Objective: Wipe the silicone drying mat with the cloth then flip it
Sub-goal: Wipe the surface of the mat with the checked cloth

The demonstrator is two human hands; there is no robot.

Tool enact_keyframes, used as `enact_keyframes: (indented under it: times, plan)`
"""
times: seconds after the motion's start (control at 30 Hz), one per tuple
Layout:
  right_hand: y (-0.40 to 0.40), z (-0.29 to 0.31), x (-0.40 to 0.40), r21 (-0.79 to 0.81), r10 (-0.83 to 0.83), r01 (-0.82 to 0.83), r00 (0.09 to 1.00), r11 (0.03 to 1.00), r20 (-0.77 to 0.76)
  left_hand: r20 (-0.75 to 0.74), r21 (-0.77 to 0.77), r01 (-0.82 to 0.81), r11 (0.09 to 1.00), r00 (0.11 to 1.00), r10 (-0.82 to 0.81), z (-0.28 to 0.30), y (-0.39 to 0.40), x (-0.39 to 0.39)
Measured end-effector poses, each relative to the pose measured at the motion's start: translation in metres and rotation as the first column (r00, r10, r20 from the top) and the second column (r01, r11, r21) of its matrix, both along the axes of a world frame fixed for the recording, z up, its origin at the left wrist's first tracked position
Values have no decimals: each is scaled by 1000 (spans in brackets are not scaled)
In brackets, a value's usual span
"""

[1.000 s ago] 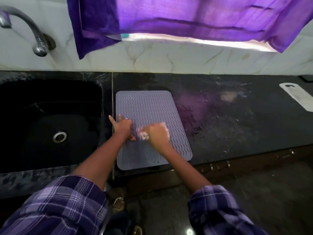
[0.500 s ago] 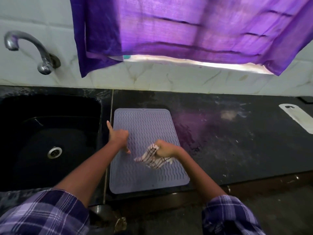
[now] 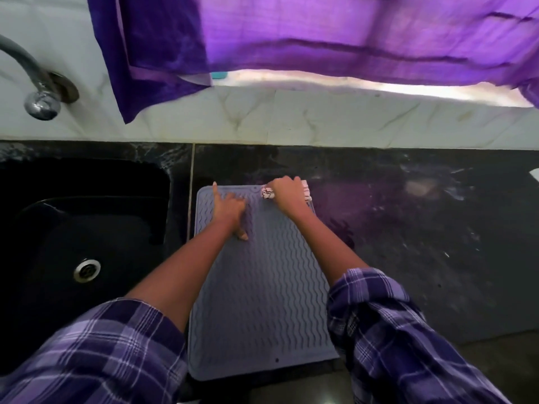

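Wiping now at the far right corner of the silicone drying mat (image 3: 262, 287): the right hand (image 3: 287, 192) has gone from the mat's middle, where it was half a second ago, up to the far edge, with the cloth (image 3: 267, 193) bunched under it. Fingers are curled over the cloth, gripping it; a patterned end shows at the left of the fist and a pale strip at the right. Left hand (image 3: 230, 209) remains on the mat's far left part, but it now lies nearer the far edge than before. Its index finger is stretched out toward the far left corner, thumb pressed down toward the near side, other fingers bent under. Mat lies flat, ridged face up, on the dark counter (image 3: 423, 243), just right of the black sink (image 3: 87, 228), unflipped. Purple curtain (image 3: 291, 39) hangs above the wall tiles; tap (image 3: 40, 97) at upper left.
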State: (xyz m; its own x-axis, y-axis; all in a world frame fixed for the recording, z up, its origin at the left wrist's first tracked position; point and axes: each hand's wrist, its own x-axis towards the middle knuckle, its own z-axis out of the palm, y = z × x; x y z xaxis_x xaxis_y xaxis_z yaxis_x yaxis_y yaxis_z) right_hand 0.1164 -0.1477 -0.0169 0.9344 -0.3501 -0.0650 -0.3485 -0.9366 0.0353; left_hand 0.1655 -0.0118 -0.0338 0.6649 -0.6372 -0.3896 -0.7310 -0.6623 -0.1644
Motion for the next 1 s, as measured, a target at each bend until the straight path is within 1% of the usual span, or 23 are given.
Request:
enact_keyframes:
  times: [0.07, 0.17, 0.23, 0.3, 0.4, 0.5, 0.57, 0.6, 0.63, 0.7, 0.73, 0.77, 0.8, 0.87, 0.93, 1.0]
  plan:
    - [6, -19, 13, -51, 39, -40, 999, 998, -20, 3, 18, 7, 1000, 1000, -7, -5, -3, 8]
    - [7, -37, 15, -5, 47, -47, 998, 999, -38, 5, 4, 8, 1000, 1000, -8, -10, -4, 13]
    - [1, -35, 12, 25, 79, -77, 994, 997, -70, 1, 13, 5, 1000, 1000, -5, -11, -2, 14]
    - [-2, -27, 3, 48, 104, -99, 986, 994, -131, 0, 18, 1, 1000, 1000, -1, -10, 1, 14]
    - [4, -15, -23, 134, 111, -79, 963, 988, -247, -11, 29, -1, 1000, 1000, 1, -8, -1, 12]
    - [10, -1, -42, 241, 184, -90, 897, 966, -403, -11, 43, 11, 999, 1000, -11, -3, -3, 11]
    - [3, 14, -36, 280, 177, -46, 867, 959, -465, -14, 44, 9, 999, 1000, -8, -2, -4, 9]
    - [-4, 20, -27, 271, 144, -24, 890, 962, -433, -13, 37, 2, 999, 1000, -1, -2, -4, 9]
    - [-10, 25, -16, 247, 89, 3, 929, 969, -359, -11, 30, -7, 1000, 1000, 7, -2, -4, 9]
    - [-16, 30, 6, 163, -2, 25, 990, 986, -139, -9, 30, -27, 999, 1000, 27, -3, -4, 9]
    - [-16, 28, 13, 131, -9, 19, 997, 991, -83, -9, 38, -34, 999, 999, 34, -4, -4, 8]
    - [-13, 23, 18, 111, 7, 3, 996, 994, -92, -10, 45, -39, 998, 999, 39, -4, -5, 8]
    - [-8, 14, 20, 105, 19, -4, 990, 994, -140, -9, 47, -45, 998, 999, 45, -5, -5, 8]
    - [0, -7, 15, 121, 17, 8, 979, 993, -201, -5, 47, -54, 997, 999, 54, -7, -6, 9]
    - [4, -14, 5, 125, 27, -3, 981, 992, -192, -10, 23, -58, 998, 998, 59, -10, -5, 11]
    - [7, -8, -6, 164, 50, -16, 978, 986, -204, -20, 27, -51, 998, 998, 52, -9, -3, 10]
